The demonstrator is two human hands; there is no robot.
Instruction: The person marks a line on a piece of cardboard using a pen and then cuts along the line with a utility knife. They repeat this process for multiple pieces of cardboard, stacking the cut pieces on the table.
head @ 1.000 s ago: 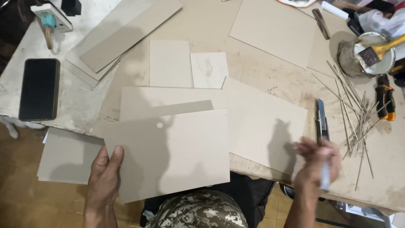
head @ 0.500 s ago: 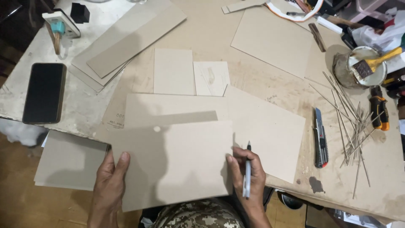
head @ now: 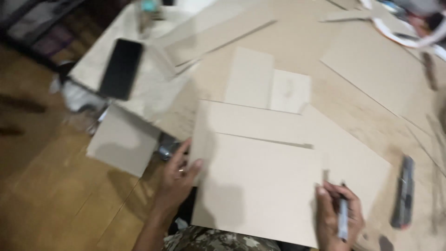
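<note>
1. Lying nearest, one board (head: 258, 186) is gripped at its left edge by the left hand (head: 179, 174).
2. One pen (head: 343, 218) is clasped in the right hand (head: 337, 218) (view blurred).
3. One phone (head: 121, 68) and one knife (head: 403, 193) are seen.

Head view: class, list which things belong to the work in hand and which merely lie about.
In hand: left hand, right hand, card sheet, pen.
Lying about: phone, knife, small card pieces, card on the floor.

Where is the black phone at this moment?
In the head view, the black phone lies face up at the upper left, near the table's left edge, left of the cardboard sheets.
</note>
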